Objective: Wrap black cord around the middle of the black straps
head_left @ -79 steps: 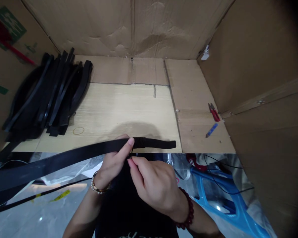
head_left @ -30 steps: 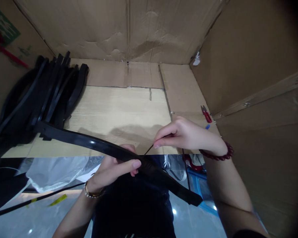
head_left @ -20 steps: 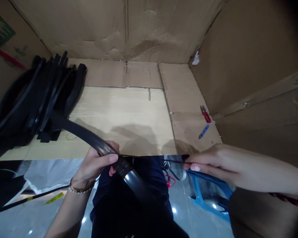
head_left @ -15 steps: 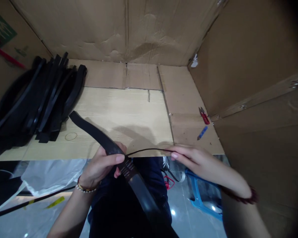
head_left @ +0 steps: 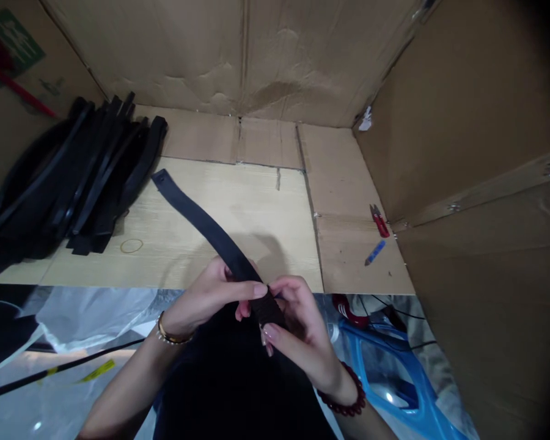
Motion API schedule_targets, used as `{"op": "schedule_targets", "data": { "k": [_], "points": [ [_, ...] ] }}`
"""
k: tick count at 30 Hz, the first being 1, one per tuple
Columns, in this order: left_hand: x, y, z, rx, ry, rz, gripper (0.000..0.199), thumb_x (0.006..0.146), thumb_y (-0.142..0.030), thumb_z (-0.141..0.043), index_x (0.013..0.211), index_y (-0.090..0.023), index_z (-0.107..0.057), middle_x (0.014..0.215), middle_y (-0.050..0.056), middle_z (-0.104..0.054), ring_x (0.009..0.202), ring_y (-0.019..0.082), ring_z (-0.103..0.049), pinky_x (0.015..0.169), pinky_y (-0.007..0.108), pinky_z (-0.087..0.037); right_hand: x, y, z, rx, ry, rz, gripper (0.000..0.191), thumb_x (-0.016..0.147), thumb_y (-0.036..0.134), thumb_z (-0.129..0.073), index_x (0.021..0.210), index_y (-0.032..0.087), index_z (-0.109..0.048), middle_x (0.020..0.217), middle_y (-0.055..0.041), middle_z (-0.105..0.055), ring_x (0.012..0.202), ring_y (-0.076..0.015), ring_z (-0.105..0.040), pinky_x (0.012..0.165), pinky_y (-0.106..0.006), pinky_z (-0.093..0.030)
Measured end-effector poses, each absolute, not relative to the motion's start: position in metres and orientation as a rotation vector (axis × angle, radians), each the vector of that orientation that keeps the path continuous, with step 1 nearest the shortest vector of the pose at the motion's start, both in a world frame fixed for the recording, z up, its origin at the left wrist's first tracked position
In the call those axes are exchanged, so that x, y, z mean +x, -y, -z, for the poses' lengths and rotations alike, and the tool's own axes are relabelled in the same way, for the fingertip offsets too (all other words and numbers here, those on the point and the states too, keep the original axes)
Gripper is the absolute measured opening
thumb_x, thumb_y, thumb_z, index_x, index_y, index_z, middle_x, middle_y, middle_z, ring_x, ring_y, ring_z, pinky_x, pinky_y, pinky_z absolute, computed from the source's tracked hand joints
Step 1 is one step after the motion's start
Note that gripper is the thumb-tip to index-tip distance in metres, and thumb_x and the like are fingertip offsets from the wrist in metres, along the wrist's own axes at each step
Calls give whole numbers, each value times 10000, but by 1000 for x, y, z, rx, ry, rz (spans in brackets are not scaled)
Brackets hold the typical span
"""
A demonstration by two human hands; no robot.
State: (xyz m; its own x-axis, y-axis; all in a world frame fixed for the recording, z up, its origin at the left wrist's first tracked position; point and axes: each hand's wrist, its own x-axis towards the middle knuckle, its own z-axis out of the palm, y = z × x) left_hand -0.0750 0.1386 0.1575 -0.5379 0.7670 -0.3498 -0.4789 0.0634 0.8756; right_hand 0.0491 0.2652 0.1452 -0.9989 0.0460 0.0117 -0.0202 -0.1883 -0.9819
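Observation:
A long, curved black strip [head_left: 201, 223] slants from the worktop toward my body, its squared far end over the board. My left hand [head_left: 227, 292] is closed around it, thumb flat on the upper face. Just below, dark cord windings [head_left: 268, 310] circle the strip. My right hand [head_left: 300, 324] is closed on this wound part, with the thumb on the near side and bent fingers on the far side. The cord's loose end is not visible. The strip's lower end is lost against dark clothing.
Several similar black strips [head_left: 87, 177] lie piled at the left. A rubber band [head_left: 131, 245] rests near them. Red snips [head_left: 379, 220] and a blue pencil-like piece [head_left: 374, 252] lie at the right. Cardboard walls [head_left: 302, 55] enclose the worktop. A blue plastic stool [head_left: 371, 366] stands below.
My right hand has come in from the right, where it held the cord stretched out, to the wound part. The strip has turned, showing its broad face, and its far end sits higher.

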Motion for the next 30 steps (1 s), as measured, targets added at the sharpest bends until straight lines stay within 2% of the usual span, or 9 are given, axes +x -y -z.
{"op": "schedule_targets", "data": {
  "k": [2,4,6,11,15,18,24,30],
  "points": [
    [-72,-137,-156,295,-1397,-1656,177,710,-315,-759,636,-185,-665,479,-22,-575,404,77,-495,372,177,-381,50,-256,-140,-45,1951,-2367,318,935,364,-529,1176,273,-342,996,-66,-639,670,-133,-625,476,-213,-513],
    [-66,-134,-154,255,-1429,-1670,159,700,-288,-771,653,-177,-667,512,-24,-586,425,69,-498,392,170,-384,54,-246,-135,-95,1906,-2274,325,931,302,-532,1191,282,-338,1011,-66,-626,753,-150,-650,486,-201,-508],
    [-61,-130,-150,192,-1460,-1699,162,678,-267,-786,663,-170,-657,535,-31,-587,432,62,-486,400,167,-374,57,-236,-130,-165,1821,-2171,317,928,257,-524,1180,294,-336,1014,-53,-606,810,-160,-670,530,-211,-534],
    [-60,-126,-137,70,-1532,-1759,233,677,-298,-792,627,-159,-612,521,-40,-551,433,54,-449,408,168,-343,55,-222,-115,-287,1888,-2039,230,922,249,-496,1133,256,-406,909,-35,-606,779,-156,-672,689,-272,-586],
    [-65,-127,-132,141,-1540,-1740,227,700,-336,-783,687,-151,-652,560,-28,-559,472,60,-459,431,171,-353,48,-216,-108,-253,1895,-1990,355,897,198,-507,1221,246,-372,1007,-75,-635,838,-167,-680,688,-270,-593],
    [-62,-125,-134,158,-1575,-1682,252,709,-358,-781,692,-136,-663,568,-18,-561,489,65,-465,437,173,-361,49,-212,-106,-231,1833,-1981,406,882,179,-533,1246,249,-369,1010,-64,-638,863,-168,-677,724,-284,-593],
    [-53,-121,-138,122,-1525,-1707,177,662,-250,-808,701,-129,-684,571,-26,-565,486,52,-453,434,156,-349,58,-211,-100,-340,1765,-2009,379,857,130,-593,1176,290,-468,989,-9,-563,842,-130,-598,723,-244,-534],
    [-52,-123,-141,101,-1518,-1730,181,659,-259,-805,680,-125,-684,554,-23,-561,469,52,-452,419,151,-343,53,-215,-104,-262,1812,-1906,352,838,105,-572,1142,271,-508,1042,-37,-482,906,-161,-526,746,-290,-494]
  ]
}}
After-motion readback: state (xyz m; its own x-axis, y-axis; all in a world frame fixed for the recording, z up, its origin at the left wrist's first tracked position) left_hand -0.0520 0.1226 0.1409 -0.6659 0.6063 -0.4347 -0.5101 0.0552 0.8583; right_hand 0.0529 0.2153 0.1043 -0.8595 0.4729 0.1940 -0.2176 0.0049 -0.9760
